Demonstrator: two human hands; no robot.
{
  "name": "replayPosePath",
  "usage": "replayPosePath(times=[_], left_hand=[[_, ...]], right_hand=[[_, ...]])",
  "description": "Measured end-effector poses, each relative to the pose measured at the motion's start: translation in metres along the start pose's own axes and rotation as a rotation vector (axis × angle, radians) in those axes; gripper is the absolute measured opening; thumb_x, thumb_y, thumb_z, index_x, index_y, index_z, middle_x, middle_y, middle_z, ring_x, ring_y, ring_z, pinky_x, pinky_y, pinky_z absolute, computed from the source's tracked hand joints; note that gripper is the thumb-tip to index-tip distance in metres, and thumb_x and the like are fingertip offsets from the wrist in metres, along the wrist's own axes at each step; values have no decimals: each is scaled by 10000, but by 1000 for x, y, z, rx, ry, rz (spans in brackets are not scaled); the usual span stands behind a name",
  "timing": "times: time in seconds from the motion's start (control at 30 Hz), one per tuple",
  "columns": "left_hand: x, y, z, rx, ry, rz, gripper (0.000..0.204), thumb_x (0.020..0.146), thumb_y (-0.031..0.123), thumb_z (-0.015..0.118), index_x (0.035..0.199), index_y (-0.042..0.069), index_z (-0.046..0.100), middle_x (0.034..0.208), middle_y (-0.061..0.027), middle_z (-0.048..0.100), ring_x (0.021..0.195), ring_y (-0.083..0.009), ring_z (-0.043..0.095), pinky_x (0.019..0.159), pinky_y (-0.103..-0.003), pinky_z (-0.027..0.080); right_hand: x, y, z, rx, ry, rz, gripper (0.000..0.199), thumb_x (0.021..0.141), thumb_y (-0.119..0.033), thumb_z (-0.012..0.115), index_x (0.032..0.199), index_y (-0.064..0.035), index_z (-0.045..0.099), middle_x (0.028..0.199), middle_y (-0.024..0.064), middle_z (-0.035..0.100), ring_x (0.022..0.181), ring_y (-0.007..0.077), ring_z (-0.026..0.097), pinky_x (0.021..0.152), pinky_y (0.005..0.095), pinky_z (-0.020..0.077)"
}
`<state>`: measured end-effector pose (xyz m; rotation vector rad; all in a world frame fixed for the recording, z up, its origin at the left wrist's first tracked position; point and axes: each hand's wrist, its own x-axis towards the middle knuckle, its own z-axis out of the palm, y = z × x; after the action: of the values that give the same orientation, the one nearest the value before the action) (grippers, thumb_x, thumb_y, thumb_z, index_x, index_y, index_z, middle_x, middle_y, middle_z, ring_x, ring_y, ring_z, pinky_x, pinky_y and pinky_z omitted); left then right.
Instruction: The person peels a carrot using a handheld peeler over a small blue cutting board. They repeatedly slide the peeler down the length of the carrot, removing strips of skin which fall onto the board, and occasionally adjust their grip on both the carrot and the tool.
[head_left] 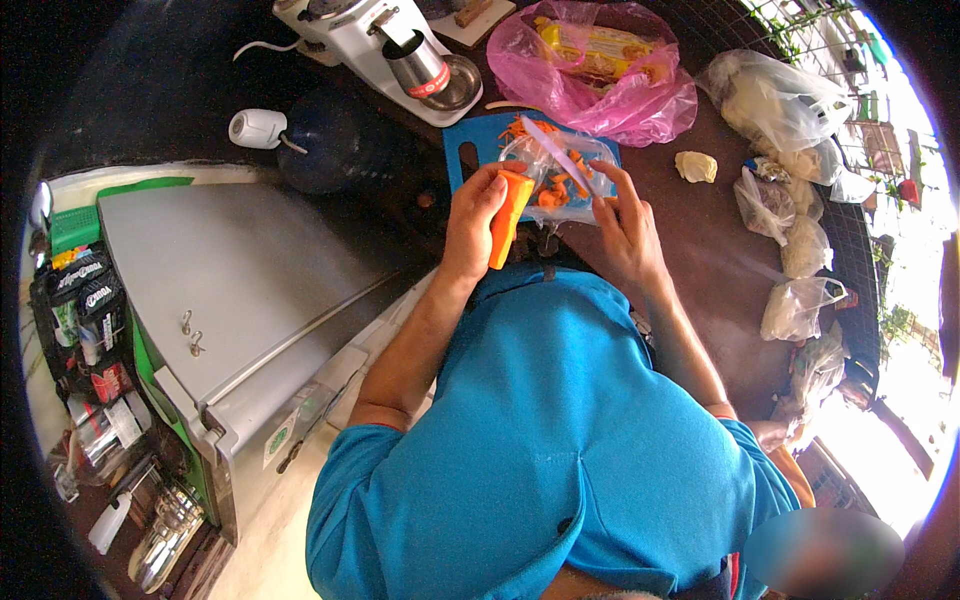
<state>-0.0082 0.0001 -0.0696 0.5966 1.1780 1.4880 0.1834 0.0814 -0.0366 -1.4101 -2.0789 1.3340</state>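
Observation:
An orange carrot [511,218] is gripped in my left hand [468,228], its thick end up and its lower end pointing toward my body. My right hand [630,225] is closed on a knife with a pale lilac blade [553,150], which slants up and left, a little to the right of the carrot. Under both hands lies a blue cutting board [485,130]. On it a clear plastic bag or container [600,153] holds orange carrot pieces [552,193], and thin carrot shreds [518,128] lie near the far edge. The knife's handle is mostly hidden by my fingers.
Beyond the board stand a white machine [360,50] with a metal cup [416,64] and a pink plastic bag [640,105] around a yellow package. A pale lump [696,167] and several tied clear bags [775,95] sit rightward. At left are a grey refrigerator [240,270] and a dark water jug [335,145].

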Motion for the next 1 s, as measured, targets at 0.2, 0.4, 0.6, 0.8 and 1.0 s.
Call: replayPosePath(times=[0.2,0.4,0.6,0.8,1.0], left_hand=[[-4,7,12,13,-15,112,455,951,387,509,1198,11,576,934,-11,627,642,-50,519,552,-188,405],[-13,26,22,53,-71,133,447,959,366,459,1246,34,546,980,-24,624,709,-41,529,602,-173,412],[-13,19,26,35,-11,204,431,960,336,451,1251,33,545,995,-32,623,735,-42,535,624,-172,418],[-14,20,15,-82,-163,143,330,998,181,455,1272,-2,477,1141,-70,560,1010,-119,556,884,-255,443],[-14,20,14,-84,-153,137,338,995,168,467,1285,-4,477,1152,-78,566,1024,-121,559,899,-267,443]], right_hand=[[-11,-23,2,98,-90,-380,514,873,-147,568,1363,-92,424,728,217,641,659,412,650,613,482,496],[-14,-45,-3,-9,-114,-408,529,858,-178,601,1355,-102,437,700,206,641,651,407,648,604,481,508],[-14,-44,-1,-44,-99,-473,492,854,-183,607,1320,-101,469,617,170,621,598,386,643,567,471,503],[-14,-44,-1,-57,-77,-475,483,850,-190,617,1308,-114,485,613,164,620,581,383,639,555,472,500],[-15,-44,4,-160,-15,-492,497,836,-204,642,1305,-158,483,633,152,632,578,368,644,528,458,501]])
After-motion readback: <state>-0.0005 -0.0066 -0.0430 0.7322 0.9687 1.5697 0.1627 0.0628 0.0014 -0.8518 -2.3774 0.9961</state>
